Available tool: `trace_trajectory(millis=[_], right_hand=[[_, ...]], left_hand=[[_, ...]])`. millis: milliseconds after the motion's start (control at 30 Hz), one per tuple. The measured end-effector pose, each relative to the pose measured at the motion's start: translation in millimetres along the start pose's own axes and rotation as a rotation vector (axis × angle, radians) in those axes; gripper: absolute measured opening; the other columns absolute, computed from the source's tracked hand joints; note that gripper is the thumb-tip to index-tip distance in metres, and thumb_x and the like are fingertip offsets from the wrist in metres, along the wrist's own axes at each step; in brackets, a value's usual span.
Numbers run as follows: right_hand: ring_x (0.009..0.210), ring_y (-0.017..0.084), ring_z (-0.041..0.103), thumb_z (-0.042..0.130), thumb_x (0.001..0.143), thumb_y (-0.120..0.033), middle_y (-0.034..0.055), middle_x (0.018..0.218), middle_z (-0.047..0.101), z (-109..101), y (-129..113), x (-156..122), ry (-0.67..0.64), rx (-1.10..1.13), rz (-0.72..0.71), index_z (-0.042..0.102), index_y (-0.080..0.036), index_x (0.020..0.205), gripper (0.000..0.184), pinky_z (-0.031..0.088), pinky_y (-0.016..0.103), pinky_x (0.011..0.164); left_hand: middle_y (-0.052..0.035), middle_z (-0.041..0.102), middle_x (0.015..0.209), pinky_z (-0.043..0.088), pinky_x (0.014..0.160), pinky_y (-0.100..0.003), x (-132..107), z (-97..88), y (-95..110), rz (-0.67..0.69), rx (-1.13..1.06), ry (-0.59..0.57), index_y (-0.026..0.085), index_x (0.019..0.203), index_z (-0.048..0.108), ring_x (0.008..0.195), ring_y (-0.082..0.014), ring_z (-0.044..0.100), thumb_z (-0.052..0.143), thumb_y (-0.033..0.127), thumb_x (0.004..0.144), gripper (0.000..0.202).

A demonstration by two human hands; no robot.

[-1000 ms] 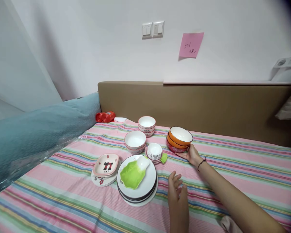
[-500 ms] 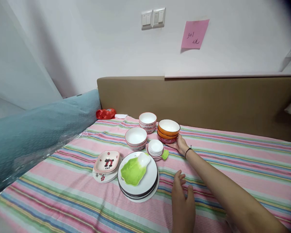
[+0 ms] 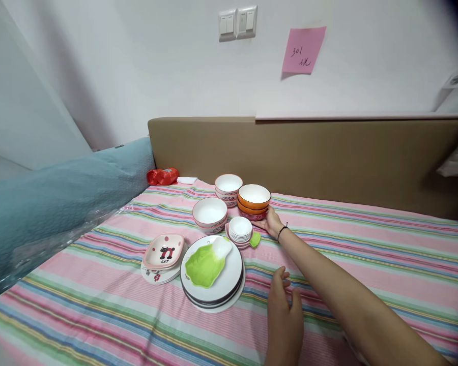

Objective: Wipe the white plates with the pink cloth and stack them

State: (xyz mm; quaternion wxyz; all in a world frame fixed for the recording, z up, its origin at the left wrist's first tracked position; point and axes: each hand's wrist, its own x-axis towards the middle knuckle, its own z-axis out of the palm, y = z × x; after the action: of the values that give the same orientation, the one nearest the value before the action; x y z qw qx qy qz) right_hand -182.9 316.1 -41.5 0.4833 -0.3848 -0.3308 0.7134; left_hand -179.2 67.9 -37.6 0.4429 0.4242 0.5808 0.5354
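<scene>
A stack of orange bowls (image 3: 254,199) on a red bowl stands on the striped sheet (image 3: 366,254), now touching the stack of pink-patterned bowls (image 3: 228,187) behind it. My right hand (image 3: 272,223) cups the base of the orange stack from the right, fingers curled against it. Flat on the sheet lies my left hand (image 3: 284,310), fingers stretched out, just right of the stack of big plates (image 3: 234,277). A stack of small white dishes (image 3: 240,230) sits directly in front of the orange bowls.
A green leaf-shaped dish (image 3: 206,264) tops the big plates. A cat-print square dish (image 3: 164,251) lies on floral plates at the left. A white bowl (image 3: 209,213) stands behind them. A teal wrapped roll (image 3: 61,198), a red packet (image 3: 162,176) and a brown headboard (image 3: 328,157) border the bed.
My right hand has slid the orange bowl stack leftwards across the sheet until it stands beside the other bowls. My left hand has stayed on the sheet.
</scene>
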Motion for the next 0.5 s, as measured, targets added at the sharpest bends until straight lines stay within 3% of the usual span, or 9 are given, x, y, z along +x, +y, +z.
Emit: trace_trajectory(millis=[167,267,367,433,500], right_hand=[[0.09,0.022,0.068,0.036,0.092,-0.043,0.0119,0.126,0.059,-4,-9,-7,0.028,-0.119,0.072,0.048,-0.022,0.124,0.04,0.057,0.046,0.077],[0.081,0.021,0.069,0.042,0.089,-0.038,0.0117,0.121,0.06,-23,-30,-31,0.082,-0.238,0.056,0.051,-0.023,0.117,0.033,0.057,0.044,0.075],[0.074,0.016,0.066,0.051,0.083,-0.031,0.0073,0.103,0.065,-63,-61,-88,0.096,-0.361,-0.062,0.059,-0.022,0.099,0.02,0.055,0.033,0.074],[0.061,0.013,0.06,0.055,0.078,-0.032,0.0034,0.076,0.065,-100,-78,-147,0.096,-0.464,-0.139,0.062,-0.019,0.077,0.014,0.051,0.026,0.063],[0.044,0.012,0.046,0.057,0.072,-0.037,-0.0011,0.049,0.051,-142,-86,-216,0.117,-0.569,-0.176,0.057,-0.02,0.058,0.022,0.041,0.025,0.049]], left_hand=[[-0.0126,0.055,0.133,0.036,0.104,-0.036,-6,1.8,6,0.171,0.057,-0.144,0.017,0.133,0.047,0.123,-0.0222,0.05,0.047,0.022,0.086,0.047],[-0.0094,0.057,0.131,0.035,0.106,-0.037,-10,4.9,6,0.31,0.178,-0.271,0.021,0.13,0.052,0.123,-0.0222,0.049,0.047,0.02,0.085,0.045],[-0.0088,0.064,0.117,0.039,0.101,-0.039,-10,7.8,0,0.413,0.342,-0.375,0.023,0.116,0.061,0.113,-0.0243,0.054,0.048,0.014,0.08,0.04],[-0.0076,0.066,0.11,0.04,0.098,-0.041,-11,8.6,-7,0.436,0.415,-0.415,0.024,0.106,0.065,0.107,-0.0252,0.056,0.048,0.009,0.074,0.039],[-0.006,0.067,0.111,0.038,0.102,-0.042,-14,8.1,-14,0.44,0.418,-0.422,0.024,0.099,0.067,0.11,-0.025,0.055,0.048,0.007,0.07,0.038]])
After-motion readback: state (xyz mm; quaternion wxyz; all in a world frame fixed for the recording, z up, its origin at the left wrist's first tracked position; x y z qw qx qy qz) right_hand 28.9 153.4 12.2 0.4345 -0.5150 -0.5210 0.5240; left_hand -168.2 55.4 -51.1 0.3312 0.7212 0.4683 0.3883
